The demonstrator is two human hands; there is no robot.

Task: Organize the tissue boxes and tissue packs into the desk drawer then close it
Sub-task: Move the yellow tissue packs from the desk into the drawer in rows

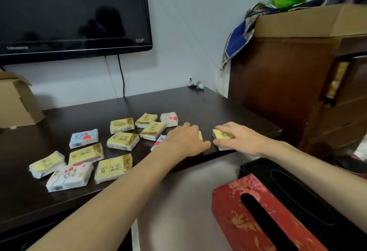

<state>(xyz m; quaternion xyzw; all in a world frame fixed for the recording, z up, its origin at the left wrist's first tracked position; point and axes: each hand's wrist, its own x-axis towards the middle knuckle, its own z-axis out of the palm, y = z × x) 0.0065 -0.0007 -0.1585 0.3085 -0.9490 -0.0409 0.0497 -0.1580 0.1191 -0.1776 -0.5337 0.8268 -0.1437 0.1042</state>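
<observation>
Several small tissue packs, mostly yellow (122, 140) and some white with red hearts (70, 176), lie scattered on the dark desk top (83, 115). My left hand (185, 141) lies over a yellow pack at the desk's front edge, with only the pack's corner showing, and a white-and-red pack (158, 141) peeks out under the wrist. My right hand (240, 138) grips another yellow pack (222, 135) beside it. Below, in the open drawer (188, 191), a red patterned tissue box (256, 217) and a black tissue box (294, 189) lie side by side at the right.
A black TV (73, 12) hangs on the wall above the desk. A cardboard box (15, 101) stands at the desk's back left. A brown cabinet (288, 91) with a carton and clutter on top rises at the right. The drawer's left part shows bare grey bottom.
</observation>
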